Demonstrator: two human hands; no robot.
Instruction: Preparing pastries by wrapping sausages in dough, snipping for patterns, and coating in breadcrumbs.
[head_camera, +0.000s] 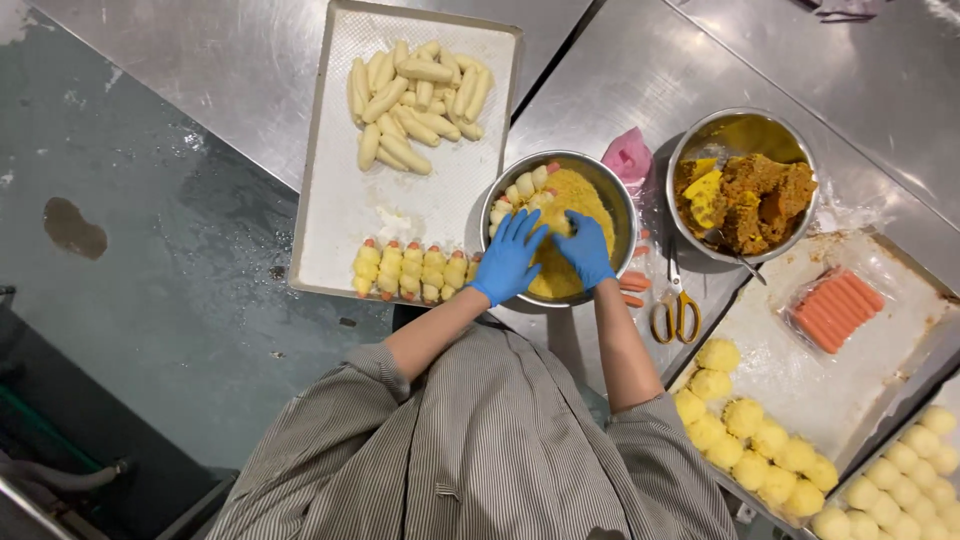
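Observation:
Both my hands wear blue gloves and reach into a steel bowl (618, 196) of yellow crumbs. My left hand (509, 257) lies over the bowl's near left rim, fingers spread on the crumbs. My right hand (585, 250) presses into the crumb heap in the middle, fingers curled; whether it holds a piece is hidden. Several pale dough-wrapped sausage pieces (522, 190) lie along the bowl's far left side. Left of the bowl is a metal tray (340, 200) with a pile of pale dough sticks (417, 100) and a row of crumbed wrapped sausages (410, 270).
A second steel bowl (745, 125) with brown-orange filling and a spoon stands to the right. Yellow-handled scissors (677, 310) lie beside it. A tray (850, 390) at right holds a pack of sausages (836, 308) and yellow crumbed balls (750, 430). A pink rag (628, 155) lies behind the bowl.

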